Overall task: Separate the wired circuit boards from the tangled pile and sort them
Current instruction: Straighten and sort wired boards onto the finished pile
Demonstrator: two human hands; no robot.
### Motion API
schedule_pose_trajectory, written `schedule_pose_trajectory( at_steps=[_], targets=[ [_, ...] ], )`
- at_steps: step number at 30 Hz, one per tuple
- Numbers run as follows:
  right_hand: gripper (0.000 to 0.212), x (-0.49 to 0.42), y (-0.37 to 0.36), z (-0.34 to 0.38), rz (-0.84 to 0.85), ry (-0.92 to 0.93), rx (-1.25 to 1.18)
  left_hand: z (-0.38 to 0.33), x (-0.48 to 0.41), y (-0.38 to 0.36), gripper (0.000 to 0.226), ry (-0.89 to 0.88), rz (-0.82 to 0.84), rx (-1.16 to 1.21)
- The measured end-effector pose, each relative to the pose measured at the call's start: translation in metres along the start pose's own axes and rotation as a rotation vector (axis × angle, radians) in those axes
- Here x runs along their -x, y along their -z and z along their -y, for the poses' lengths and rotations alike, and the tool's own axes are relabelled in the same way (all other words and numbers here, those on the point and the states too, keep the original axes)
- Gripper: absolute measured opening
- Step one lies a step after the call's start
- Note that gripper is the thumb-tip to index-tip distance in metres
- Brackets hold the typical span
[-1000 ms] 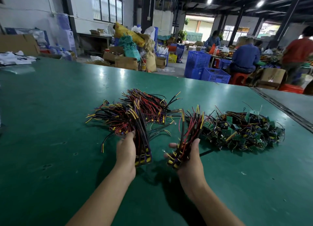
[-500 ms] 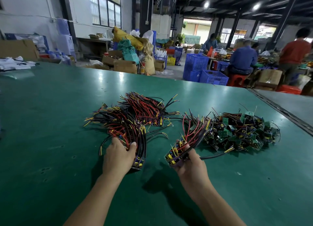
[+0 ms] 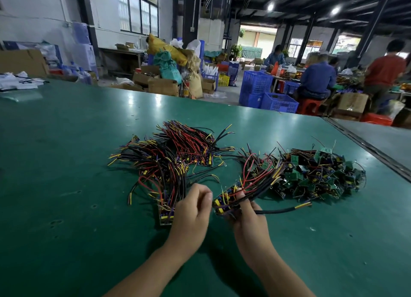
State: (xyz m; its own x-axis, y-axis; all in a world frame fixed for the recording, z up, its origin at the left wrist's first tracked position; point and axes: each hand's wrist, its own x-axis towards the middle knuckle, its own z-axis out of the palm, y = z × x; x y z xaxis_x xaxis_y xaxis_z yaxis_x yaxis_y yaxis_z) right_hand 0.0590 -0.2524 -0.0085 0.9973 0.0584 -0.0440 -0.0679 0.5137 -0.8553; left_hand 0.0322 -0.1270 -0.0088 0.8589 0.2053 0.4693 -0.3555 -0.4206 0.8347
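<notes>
1. The right hand (image 3: 246, 216) grips a bundle of wired circuit boards (image 3: 229, 198), its wires fanning far-right.
2. The left hand (image 3: 191, 210), fingers curled, sits just left of it.
3. Sorted stacks (image 3: 169, 163) lie left and the tangled pile (image 3: 315, 174) right on the green table (image 3: 66, 185).

Single head-worn wide-angle view, looking forward and down, close over the green table (image 3: 66, 163), workshop behind

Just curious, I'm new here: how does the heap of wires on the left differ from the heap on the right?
In the left heap, red, black and yellow wires dominate; in the right heap, green boards show throughout. The left heap's wires run roughly parallel in bunches; the right heap's cross every way. Both rest on the green table.
</notes>
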Motion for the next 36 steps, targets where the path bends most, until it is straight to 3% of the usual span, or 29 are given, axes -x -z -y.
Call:
schedule_pose_trajectory(
  at_steps=[4, 9, 14, 18, 21, 25, 32, 34, 36],
  targets=[
    [0.033, -0.001, 0.003, -0.003, 0.012, 0.008, 0.04, 0.001, -0.001, 0.001, 0.016, 0.105, 0.026, 0.142],
    [0.029, 0.0, 0.005, -0.001, 0.139, 0.039, 0.244, -0.002, 0.001, 0.002, 0.046, 0.168, 0.033, 0.189],
    [0.036, 0.006, 0.003, -0.008, 0.245, 0.218, 0.598, -0.004, 0.0, -0.013, 0.017, 0.309, 0.064, 0.39],
    [0.041, 0.008, -0.001, -0.012, 0.29, 0.233, 0.651, 0.0, 0.001, -0.016, 0.021, 0.32, -0.075, 0.422],
    [0.056, 0.009, 0.003, -0.011, 0.309, 0.235, 0.719, 0.0, -0.002, -0.016, 0.011, 0.34, -0.212, 0.494],
    [0.054, 0.013, 0.0, -0.012, 0.392, 0.032, 0.632, 0.004, -0.005, -0.012, 0.014, 0.39, -0.3, 0.507],
    [0.031, 0.011, -0.001, -0.007, 0.404, 0.051, 0.469, 0.004, -0.011, -0.007, 0.045, 0.337, -0.329, 0.515],
    [0.034, 0.013, -0.003, -0.007, 0.327, 0.091, 0.441, 0.006, -0.011, -0.006, 0.036, 0.348, -0.294, 0.523],
    [0.037, 0.012, -0.002, -0.007, 0.266, 0.128, 0.452, 0.009, -0.01, -0.003, 0.011, 0.398, -0.206, 0.585]
  ],
)
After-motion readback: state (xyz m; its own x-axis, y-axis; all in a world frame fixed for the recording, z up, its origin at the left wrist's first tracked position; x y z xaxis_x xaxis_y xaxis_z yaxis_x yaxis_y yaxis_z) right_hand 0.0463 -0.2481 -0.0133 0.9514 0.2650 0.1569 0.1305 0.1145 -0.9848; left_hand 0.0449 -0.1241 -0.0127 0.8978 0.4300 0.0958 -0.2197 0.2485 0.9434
